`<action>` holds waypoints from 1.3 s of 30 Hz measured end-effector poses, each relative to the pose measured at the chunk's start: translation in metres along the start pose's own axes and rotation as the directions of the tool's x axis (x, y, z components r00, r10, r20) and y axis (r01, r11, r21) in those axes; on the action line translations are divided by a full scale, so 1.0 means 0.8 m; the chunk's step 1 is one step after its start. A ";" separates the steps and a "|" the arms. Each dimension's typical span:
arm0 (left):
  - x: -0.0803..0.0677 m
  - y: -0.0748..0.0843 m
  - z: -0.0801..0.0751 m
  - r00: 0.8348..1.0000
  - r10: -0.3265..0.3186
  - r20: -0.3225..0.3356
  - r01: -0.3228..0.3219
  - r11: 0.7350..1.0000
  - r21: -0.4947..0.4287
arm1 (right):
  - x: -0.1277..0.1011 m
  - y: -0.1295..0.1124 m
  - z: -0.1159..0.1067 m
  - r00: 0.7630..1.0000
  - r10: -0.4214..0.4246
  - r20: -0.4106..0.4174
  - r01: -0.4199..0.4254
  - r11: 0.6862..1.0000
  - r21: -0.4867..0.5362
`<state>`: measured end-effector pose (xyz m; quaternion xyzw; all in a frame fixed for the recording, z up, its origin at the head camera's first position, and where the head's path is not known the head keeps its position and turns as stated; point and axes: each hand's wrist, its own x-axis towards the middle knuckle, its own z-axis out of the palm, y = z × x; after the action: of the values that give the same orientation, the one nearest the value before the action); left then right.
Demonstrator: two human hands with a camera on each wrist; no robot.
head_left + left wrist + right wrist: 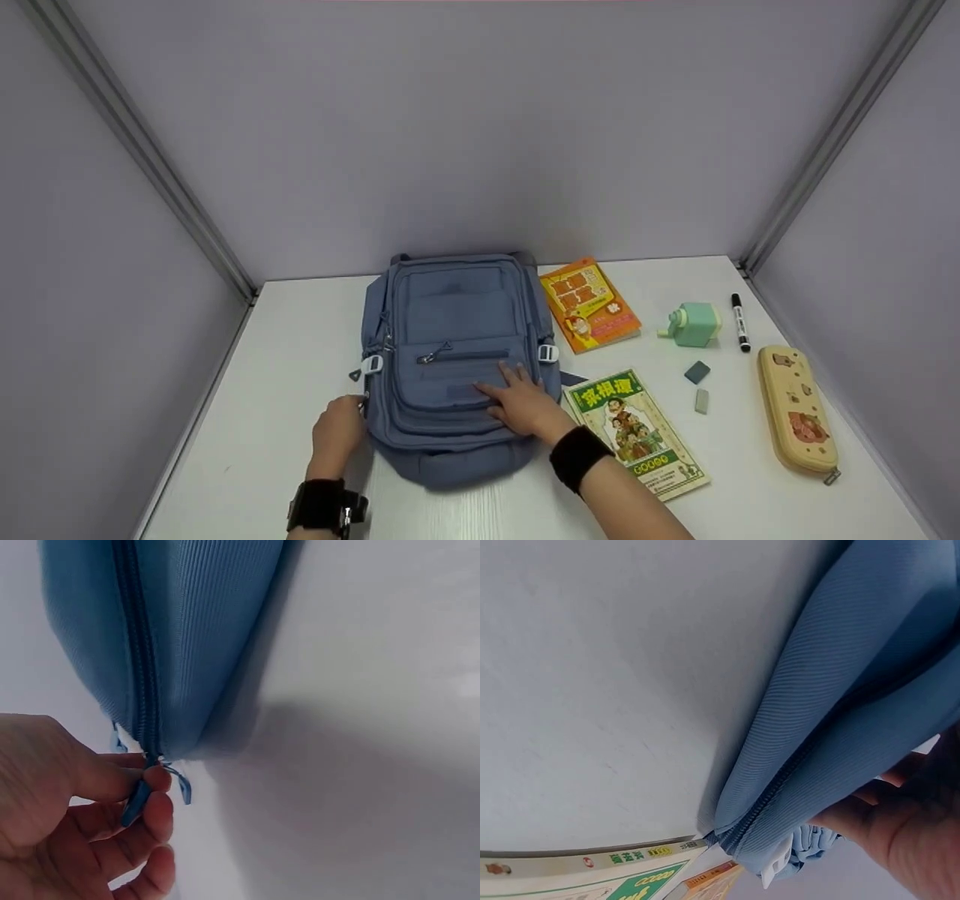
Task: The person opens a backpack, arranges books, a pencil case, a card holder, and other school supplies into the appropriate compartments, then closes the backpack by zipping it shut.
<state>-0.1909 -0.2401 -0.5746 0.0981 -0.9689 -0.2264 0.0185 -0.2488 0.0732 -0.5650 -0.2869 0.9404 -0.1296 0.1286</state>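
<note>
A blue backpack (457, 315) lies on its back on the white table, front pocket facing up. At its lower left side my left hand (339, 427) pinches a zipper pull (137, 802) between thumb and fingers. The zipper (135, 637) above it runs closed along the bag's side in the left wrist view. My right hand (525, 405) rests with spread fingers on the lower right of the front pocket. Along the bag's edge in the right wrist view, another stretch of zipper (769, 799) shows, with a fold in the fabric above.
Right of the backpack lie an orange book (591, 306) and a green-bordered book (637, 435), the latter partly under my right forearm. Farther right are a mint pencil sharpener (694, 325), a black-and-white marker (740, 322), two small erasers (697, 372) and a yellow pencil case (798, 411).
</note>
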 end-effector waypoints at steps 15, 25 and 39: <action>-0.032 0.000 0.007 0.985 0.119 -0.126 -0.112 0.992 0.064 | 0.002 0.000 0.001 1.000 -0.003 -0.014 0.002 1.000 -0.015; -0.030 -0.009 0.008 0.964 0.164 -0.210 -0.135 0.980 0.143 | 0.005 0.000 0.002 1.000 0.008 0.006 -0.008 1.000 -0.027; -0.053 -0.001 -0.013 0.974 0.181 -0.137 -0.155 0.971 0.181 | 0.005 -0.005 0.002 1.000 0.014 0.010 -0.014 0.999 -0.046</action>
<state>-0.1481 -0.2367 -0.5650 0.0340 -0.9851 -0.1330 0.1034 -0.2492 0.0676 -0.5657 -0.2839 0.9444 -0.1058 0.1276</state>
